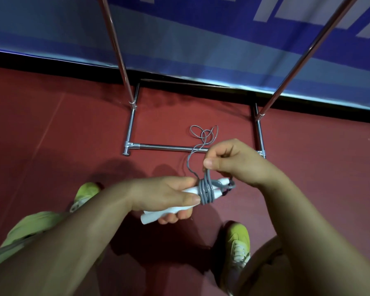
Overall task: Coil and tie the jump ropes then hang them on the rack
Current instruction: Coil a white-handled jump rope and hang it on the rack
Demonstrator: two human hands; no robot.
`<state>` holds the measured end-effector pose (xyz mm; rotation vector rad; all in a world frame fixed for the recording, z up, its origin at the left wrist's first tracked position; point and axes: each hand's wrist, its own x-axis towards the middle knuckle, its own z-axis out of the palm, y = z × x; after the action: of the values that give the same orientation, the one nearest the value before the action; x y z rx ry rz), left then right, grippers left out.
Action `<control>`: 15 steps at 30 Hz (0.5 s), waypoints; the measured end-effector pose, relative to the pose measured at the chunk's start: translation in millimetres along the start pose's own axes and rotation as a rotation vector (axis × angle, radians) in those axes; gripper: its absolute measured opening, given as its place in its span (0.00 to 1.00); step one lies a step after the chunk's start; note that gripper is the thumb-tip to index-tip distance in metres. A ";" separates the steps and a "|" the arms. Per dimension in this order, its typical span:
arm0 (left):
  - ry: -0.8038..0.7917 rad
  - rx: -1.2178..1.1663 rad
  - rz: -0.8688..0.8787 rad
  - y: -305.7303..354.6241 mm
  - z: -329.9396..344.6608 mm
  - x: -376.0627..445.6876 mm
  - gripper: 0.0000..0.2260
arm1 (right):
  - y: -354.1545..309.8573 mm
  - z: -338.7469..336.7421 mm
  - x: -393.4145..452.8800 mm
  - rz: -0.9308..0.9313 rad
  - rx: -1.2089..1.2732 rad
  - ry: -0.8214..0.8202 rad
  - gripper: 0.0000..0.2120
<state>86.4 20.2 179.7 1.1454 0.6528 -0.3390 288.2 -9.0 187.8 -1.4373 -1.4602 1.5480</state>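
At the centre of the frame, the left hand [169,195] has its fingers [192,199] curled around a pair of white jump rope handles [171,212], held side by side, thumb on top beside the wraps. Several turns of grey rope [205,192] are wound tightly around the handles. Just above, the right hand [229,161] pinches a strand of the same rope between thumb and curled fingers, drawn up from the wraps. The loose tail [204,134] runs away toward upper centre and lies in slack loops on the red floor [62,135], crossing the low bar of a chrome rack [169,148] whose uprights rise to the top corners. Yellow-green shoes [237,244] show below.

The rope looks thin, light and limp, probably smooth enough to slip loose, so the wraps likely need steady tension. The rigid handles seem the surest place to grip the bundle.
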 end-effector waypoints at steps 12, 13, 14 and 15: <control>0.446 -0.443 0.195 11.9 -14.0 -2.2 0.10 | 1.6 42.4 34.2 0.250 0.603 0.276 0.28; 0.508 -0.375 0.182 11.0 -14.9 -1.4 0.10 | 3.8 45.2 34.6 0.234 0.465 0.294 0.25; 0.565 -0.285 0.167 9.5 -14.9 -0.1 0.10 | 6.7 48.5 33.1 0.200 0.299 0.303 0.21; 0.614 -0.190 0.152 9.3 -15.1 2.2 0.10 | 8.5 50.3 32.1 0.162 0.170 0.300 0.18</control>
<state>88.7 37.9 181.1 1.1079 1.1003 0.2167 235.2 1.7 161.2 -1.6341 -1.0356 1.4362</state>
